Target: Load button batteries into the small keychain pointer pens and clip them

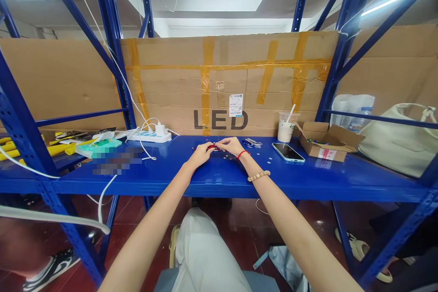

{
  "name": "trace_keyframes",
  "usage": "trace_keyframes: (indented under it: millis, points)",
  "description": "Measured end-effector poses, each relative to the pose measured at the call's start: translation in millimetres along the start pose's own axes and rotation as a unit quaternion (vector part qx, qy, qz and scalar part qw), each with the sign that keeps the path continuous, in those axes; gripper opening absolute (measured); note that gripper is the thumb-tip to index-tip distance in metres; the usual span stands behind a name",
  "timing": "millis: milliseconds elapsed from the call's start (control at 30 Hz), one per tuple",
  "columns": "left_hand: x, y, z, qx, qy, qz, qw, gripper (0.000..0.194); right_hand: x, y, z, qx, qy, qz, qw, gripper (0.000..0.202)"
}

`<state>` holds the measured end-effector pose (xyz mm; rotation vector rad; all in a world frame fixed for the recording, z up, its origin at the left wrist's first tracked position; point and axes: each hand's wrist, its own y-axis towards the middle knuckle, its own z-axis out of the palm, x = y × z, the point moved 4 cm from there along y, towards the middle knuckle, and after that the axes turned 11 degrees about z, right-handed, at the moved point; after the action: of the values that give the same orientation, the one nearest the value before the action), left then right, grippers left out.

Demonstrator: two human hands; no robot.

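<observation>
Over the front middle of the blue shelf, my two hands meet fingertip to fingertip. My left hand is closed around a small, dark red, shiny object whose kind is too small to make out. From the other side my right hand pinches at the same object, fingers curled and pressed together. Small dark and silvery bits lie just below the right hand. Right of that hand rests a little heap of metal pieces.
A phone, a plastic cup with a straw and an open cardboard box stand to the right, beside a pale bag. Leftward are a white power strip with cables and a green packet. Cardboard backs the shelf.
</observation>
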<state>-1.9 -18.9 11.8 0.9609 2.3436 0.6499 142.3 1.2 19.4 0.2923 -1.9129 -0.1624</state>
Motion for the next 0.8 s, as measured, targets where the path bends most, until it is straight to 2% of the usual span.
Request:
trace_keyframes:
  millis: [433,667,800]
  points:
    - [-0.3,-3.6,-1.0,0.012,0.037,0.013,0.999,0.032,-2.3,-2.9,3.3,0.011,-0.035,0.069,0.997,0.029]
    - [1.5,-5.1,-3.7,0.009,0.069,-0.028,0.997,0.032,1.9,-7.5,8.0,0.025,0.014,0.124,0.992,0.028]
    - [1.6,-3.7,-6.2,-0.008,0.051,-0.022,0.998,0.030,-0.2,-5.5,6.0,0.041,0.069,0.162,0.983,0.029]
